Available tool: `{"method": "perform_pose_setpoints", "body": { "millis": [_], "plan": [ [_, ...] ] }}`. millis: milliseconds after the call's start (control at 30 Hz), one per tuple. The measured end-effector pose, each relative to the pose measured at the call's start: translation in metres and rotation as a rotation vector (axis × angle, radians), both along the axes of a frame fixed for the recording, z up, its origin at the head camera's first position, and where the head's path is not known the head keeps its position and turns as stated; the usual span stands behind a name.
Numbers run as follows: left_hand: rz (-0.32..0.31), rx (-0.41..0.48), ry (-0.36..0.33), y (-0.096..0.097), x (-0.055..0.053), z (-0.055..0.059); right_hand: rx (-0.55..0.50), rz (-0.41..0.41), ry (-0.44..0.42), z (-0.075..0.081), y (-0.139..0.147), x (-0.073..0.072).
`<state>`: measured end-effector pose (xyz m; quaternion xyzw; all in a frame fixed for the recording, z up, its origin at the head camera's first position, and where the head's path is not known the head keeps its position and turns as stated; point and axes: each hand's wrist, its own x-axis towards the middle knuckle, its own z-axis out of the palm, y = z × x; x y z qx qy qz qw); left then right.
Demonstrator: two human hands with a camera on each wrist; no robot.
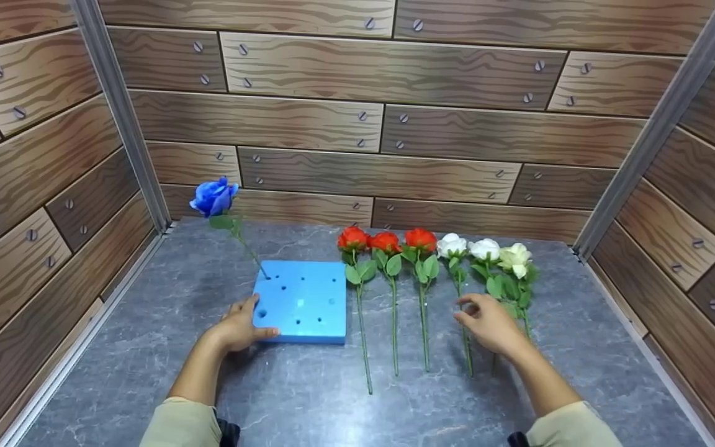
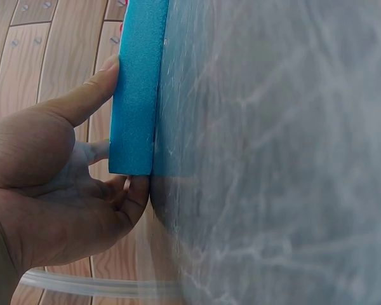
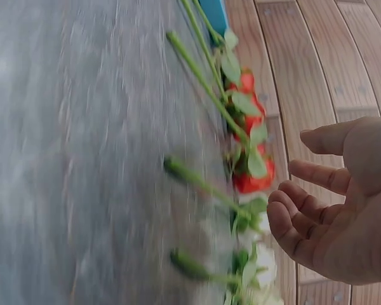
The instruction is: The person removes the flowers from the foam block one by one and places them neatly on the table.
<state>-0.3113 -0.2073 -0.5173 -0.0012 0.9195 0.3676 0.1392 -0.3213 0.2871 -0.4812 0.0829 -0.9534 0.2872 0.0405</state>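
A blue foam block (image 1: 308, 301) with several holes lies flat on the grey tabletop. My left hand (image 1: 238, 325) grips its left side near the front corner, the thumb on one face and curled fingers at the edge in the left wrist view (image 2: 63, 171). A blue rose (image 1: 213, 197) stands in a hole at the block's back left, leaning left. My right hand (image 1: 488, 323) hovers over the stem of a white rose (image 1: 452, 244), fingers loosely bent and holding nothing. Beside it lie a second white rose (image 1: 485, 249) and a pale yellow flower (image 1: 516, 259).
Three red roses, the left one (image 1: 352, 238), the middle one (image 1: 385, 241) and the right one (image 1: 420, 239), lie between block and right hand, stems toward me. Wood-patterned walls (image 1: 382, 124) with metal corner posts (image 1: 121, 112) enclose the tabletop (image 1: 407, 410) at back and sides.
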Motion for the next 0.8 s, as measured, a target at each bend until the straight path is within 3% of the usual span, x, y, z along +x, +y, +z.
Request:
{"method": "perform_pose_setpoints", "body": {
  "millis": [167, 500, 800],
  "plan": [
    [-0.003, -0.001, 0.001, 0.000, 0.000, 0.001, -0.080, 0.046, 0.032, -0.001, -0.029, -0.002],
    [-0.004, -0.024, -0.002, 0.000, 0.000, -0.001, -0.234, 0.113, 0.012, -0.005, -0.085, -0.003],
    [-0.006, -0.026, 0.005, 0.000, -0.002, -0.001, -0.343, 0.265, -0.018, 0.000, -0.134, -0.001]
  ]
}}
